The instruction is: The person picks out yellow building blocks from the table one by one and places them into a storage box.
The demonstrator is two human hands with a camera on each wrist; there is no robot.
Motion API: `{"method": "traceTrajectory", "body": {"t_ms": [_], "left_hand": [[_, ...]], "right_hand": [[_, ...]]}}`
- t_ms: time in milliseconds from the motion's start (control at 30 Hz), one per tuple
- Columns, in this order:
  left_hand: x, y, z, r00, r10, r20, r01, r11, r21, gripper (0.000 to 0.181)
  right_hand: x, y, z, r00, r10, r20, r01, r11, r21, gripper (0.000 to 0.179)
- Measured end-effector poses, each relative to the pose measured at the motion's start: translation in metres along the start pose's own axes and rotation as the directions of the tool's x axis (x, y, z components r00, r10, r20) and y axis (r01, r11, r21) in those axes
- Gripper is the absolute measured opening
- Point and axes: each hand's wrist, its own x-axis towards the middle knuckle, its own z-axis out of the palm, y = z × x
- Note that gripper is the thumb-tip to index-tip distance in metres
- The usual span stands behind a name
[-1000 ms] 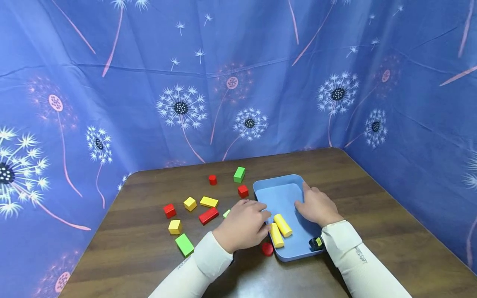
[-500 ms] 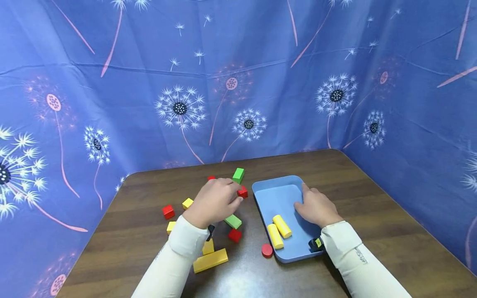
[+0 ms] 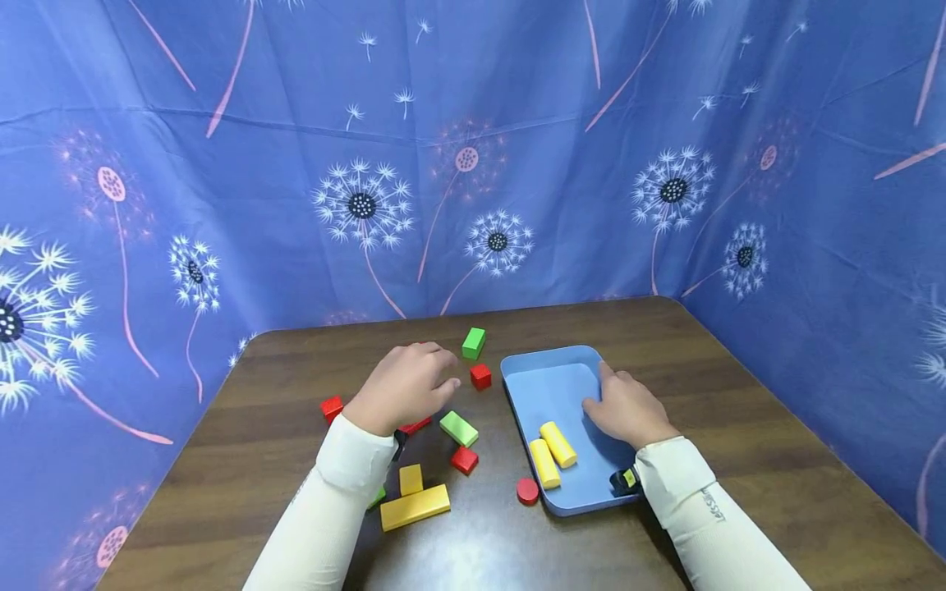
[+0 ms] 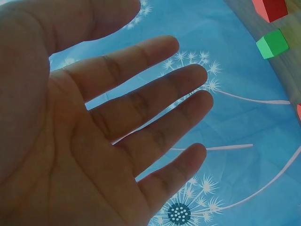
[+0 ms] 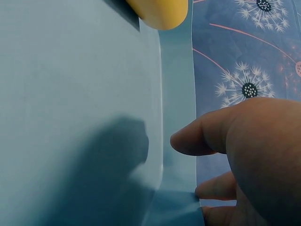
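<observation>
1 sec ago the L hand was at the left edge of the blue tray; now it's off left above the table, fingers spread, nothing in it. R hand basically hasn't budged: thumb inside the tray's right wall, fingers at the rim (can't tell if it's rly pinching tbh). Table's brown wood-look, w/ blue dandelion-print cloth behind. Count: 2 yellow cylinders in the tray, near left; outside, approx 2 yellow blocks, 3 green blocks (1 mostly hidden), min 5 red pieces.
</observation>
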Motion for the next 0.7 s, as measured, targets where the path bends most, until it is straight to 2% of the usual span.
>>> {"method": "traceTrajectory", "body": {"t_ms": [167, 467, 700], "left_hand": [[0.000, -0.002, -0.001, 1.000, -0.021, 0.013, 0.021, 1.000, -0.018, 0.028], [0.003, -0.012, 0.006, 0.997, -0.064, 0.054, 0.063, 0.998, 0.013, 0.031], [0.000, -0.018, 0.007, 0.996, -0.076, 0.054, 0.075, 0.997, 0.007, 0.030]], "right_hand": [[0.001, -0.002, -0.002, 1.000, 0.008, 0.010, -0.008, 1.000, -0.007, 0.083], [0.002, 0.002, 0.000, 1.000, 0.023, 0.016, -0.023, 1.000, 0.000, 0.083], [0.001, -0.001, -0.001, 1.000, 0.015, 0.018, -0.015, 1.000, 0.001, 0.084]]}}
